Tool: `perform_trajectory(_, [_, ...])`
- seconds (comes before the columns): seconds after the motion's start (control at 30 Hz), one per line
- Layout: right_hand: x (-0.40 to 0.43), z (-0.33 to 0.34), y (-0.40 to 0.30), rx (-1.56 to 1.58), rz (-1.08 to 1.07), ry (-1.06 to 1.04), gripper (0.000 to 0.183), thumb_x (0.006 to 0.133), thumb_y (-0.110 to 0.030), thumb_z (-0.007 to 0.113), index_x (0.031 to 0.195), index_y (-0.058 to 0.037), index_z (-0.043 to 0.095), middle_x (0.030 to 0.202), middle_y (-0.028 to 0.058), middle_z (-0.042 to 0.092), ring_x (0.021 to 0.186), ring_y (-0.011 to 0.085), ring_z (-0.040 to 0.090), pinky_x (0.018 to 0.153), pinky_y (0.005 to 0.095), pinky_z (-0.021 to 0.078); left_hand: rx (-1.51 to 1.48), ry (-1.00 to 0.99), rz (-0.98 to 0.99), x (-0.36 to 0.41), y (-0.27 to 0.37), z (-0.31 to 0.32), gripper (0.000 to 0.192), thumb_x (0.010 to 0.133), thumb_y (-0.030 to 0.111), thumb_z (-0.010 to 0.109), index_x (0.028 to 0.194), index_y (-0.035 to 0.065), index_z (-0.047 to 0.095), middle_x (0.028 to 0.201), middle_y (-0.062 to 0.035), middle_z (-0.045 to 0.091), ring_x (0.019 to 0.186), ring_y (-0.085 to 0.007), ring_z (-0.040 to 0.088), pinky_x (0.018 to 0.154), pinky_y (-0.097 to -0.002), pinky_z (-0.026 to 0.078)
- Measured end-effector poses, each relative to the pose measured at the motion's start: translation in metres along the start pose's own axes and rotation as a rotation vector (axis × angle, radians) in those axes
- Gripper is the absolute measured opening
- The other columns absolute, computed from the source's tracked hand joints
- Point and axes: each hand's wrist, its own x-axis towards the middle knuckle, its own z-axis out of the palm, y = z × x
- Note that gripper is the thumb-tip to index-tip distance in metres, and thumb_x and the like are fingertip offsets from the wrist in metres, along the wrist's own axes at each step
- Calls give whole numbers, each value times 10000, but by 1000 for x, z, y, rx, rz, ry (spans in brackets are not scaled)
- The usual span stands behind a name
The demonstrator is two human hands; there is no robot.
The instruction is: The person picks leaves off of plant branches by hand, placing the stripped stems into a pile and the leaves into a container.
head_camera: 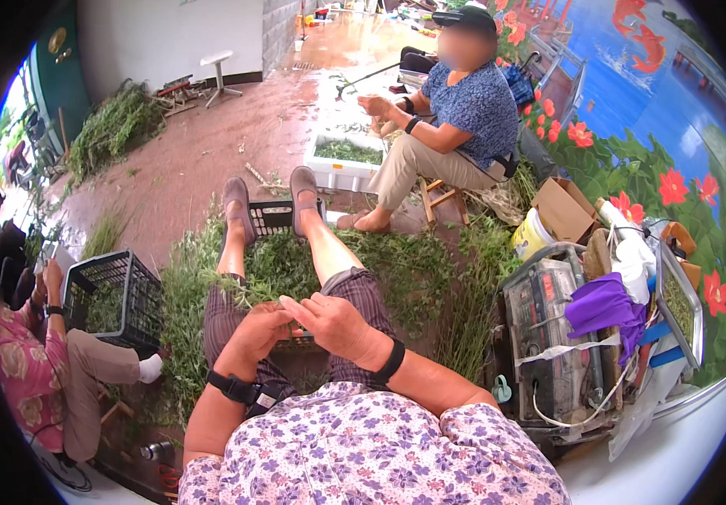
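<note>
My left hand (262,331) is closed around a leafy green plant sprig (252,291), whose leaves stick out to the upper left over my knee. Close beside it, fingertips almost meeting, my right hand (337,328) has its thumb and fingers together near the sprig's lower end; whether it pinches a part of the stem is hidden. A black plastic crate (271,218) stands beyond my knees, with my feet resting on its rim. Cut green plants (400,271) lie in a thick layer on the floor around my legs.
At the upper right a seated person works over a white foam box (344,173) of leaves. Another person sits at the left by a dark crate (124,303). A loaded cart (552,328) with a purple cloth (609,309) stands at my right. A plant heap (116,126) lies by the wall.
</note>
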Motion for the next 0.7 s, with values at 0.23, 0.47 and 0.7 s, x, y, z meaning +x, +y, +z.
perform_trajectory(0.23, [6, 4, -1, 259, 112, 106, 453, 682, -25, 540, 1132, -11, 492, 691, 93, 527, 626, 251, 542, 561, 338, 456, 206, 57, 128, -1, -13, -14, 135, 827, 114, 524, 869, 2, 587, 813, -34, 584, 728, -133, 558, 667, -265, 456])
perform_trajectory(0.47, [12, 1, 3, 607, 429, 121, 432, 741, 33, 504, 1168, -15, 460, 747, 171, 602, 677, 282, 613, 615, 319, 480, 108, 79, 87, 6, -4, -11, 181, 844, 145, 536, 898, -26, 563, 863, -81, 604, 818, -165, 587, 784, -291, 459])
perform_trajectory(0.7, [16, -6, -4, 883, 639, 46, 434, 748, 45, 515, 1174, 24, 431, 705, 116, 620, 627, 131, 602, 600, 251, 490, -102, -65, 133, 3, -10, -12, 163, 850, 130, 524, 880, -20, 579, 850, -82, 615, 824, -173, 590, 804, -296, 448])
